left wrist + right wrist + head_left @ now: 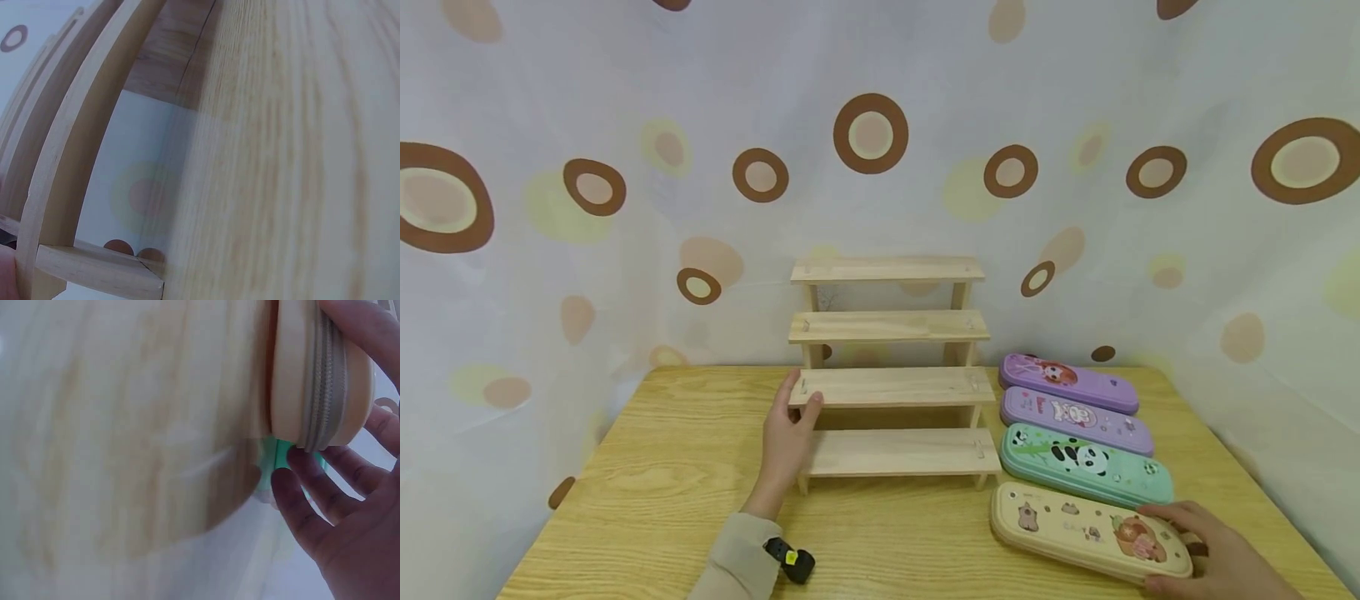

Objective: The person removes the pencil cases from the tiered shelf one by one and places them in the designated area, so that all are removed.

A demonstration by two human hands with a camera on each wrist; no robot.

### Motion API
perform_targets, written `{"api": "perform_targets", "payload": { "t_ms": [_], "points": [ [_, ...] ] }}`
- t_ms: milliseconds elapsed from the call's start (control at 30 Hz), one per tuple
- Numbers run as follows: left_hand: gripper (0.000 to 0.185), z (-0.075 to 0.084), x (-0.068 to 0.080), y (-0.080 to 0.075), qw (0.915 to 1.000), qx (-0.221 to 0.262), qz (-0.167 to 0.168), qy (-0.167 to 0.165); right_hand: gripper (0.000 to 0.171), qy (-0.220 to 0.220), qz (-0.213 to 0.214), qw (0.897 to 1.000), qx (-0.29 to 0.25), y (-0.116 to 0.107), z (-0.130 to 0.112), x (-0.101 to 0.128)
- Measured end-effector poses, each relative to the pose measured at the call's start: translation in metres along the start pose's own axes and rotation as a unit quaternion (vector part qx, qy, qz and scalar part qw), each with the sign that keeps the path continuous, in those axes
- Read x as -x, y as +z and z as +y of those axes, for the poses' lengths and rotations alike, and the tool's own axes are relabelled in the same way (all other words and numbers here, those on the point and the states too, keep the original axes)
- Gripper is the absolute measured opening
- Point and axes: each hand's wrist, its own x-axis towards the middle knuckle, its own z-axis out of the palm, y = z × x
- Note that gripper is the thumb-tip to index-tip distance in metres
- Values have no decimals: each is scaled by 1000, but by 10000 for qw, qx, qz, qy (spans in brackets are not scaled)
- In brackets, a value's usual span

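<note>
A four-step wooden display rack [895, 454] stands at the middle of the table. My left hand [786, 446] grips the left end of its second step from the bottom, thumb over the front edge and fingers round the side. To the right, a cream zip pencil case [1060, 525] printed with small animals lies with its lid side up. My right hand [1221, 554] holds it by its right end, thumb at the near side and fingers at the far side. In the right wrist view, the fingers curve about the case's zipped edge [325, 387].
Behind the cream case lie a green panda pencil case [1045, 454] and two purple ones, a paler case [1033, 404] and a darker case [1105, 387], in a row beside the rack. A curtain [880, 217] with brown rings hangs behind the wooden table [647, 475].
</note>
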Motion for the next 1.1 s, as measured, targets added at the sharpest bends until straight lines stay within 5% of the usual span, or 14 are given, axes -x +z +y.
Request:
{"api": "perform_targets", "payload": {
  "t_ms": [300, 567, 800, 1100],
  "points": [
    [64, 0, 1, -1, 10000, 8, -61, -17, 62, -66, -32, 10000, -25, -2, -4, 1],
    [66, 0, 0, -1, 10000, 7, -29, -16, 53, -147, 896, 9937, 656, -6, -23, -2],
    [67, -1, -1, 0, 10000, -68, -18, 0, 50, -1129, 1634, 9789, 477, -4, -37, -13],
    [64, -1, 0, 0, 10000, -55, -27, -25, 47, -1659, 1691, 9715, 25, 5, -70, -40]
  ]
}}
